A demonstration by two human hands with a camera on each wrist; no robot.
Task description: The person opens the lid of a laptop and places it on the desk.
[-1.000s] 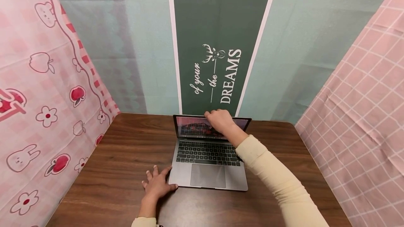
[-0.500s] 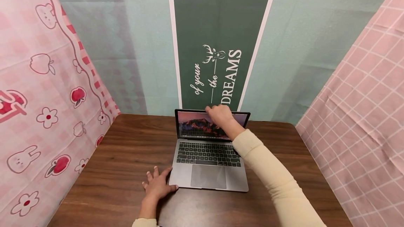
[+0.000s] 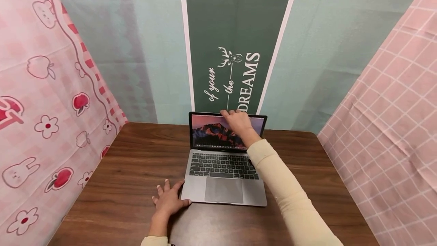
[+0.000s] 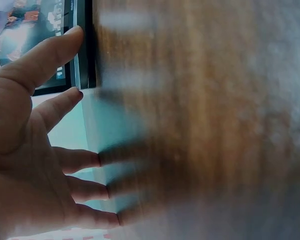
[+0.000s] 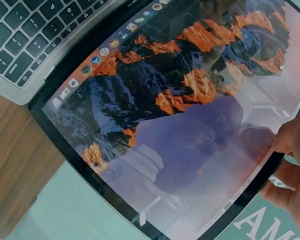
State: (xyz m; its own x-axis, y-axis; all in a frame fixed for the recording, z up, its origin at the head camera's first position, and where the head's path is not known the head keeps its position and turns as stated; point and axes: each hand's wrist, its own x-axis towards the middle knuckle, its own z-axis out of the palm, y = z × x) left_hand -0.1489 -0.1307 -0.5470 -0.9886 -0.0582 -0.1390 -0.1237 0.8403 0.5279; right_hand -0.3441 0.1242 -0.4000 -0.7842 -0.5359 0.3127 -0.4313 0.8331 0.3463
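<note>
A grey laptop lies on the wooden table with its lid raised, a mountain picture lit on the screen. My right hand grips the lid's top edge near the middle. In the right wrist view its thumb is on the screen side, with fingers behind the edge. My left hand rests spread at the base's front left corner. Thumb and index finger touch that corner, while the other fingers spread over the table to the left, as the left wrist view also shows.
The brown wooden table reaches back to a green and teal curtain with white lettering, close behind the lid. Pink patterned cloth hangs at the left, and pink checked cloth at the right.
My right hand has tilted the laptop lid farther up and back, so more of the screen shows. The left hand has stayed at the base's corner.
</note>
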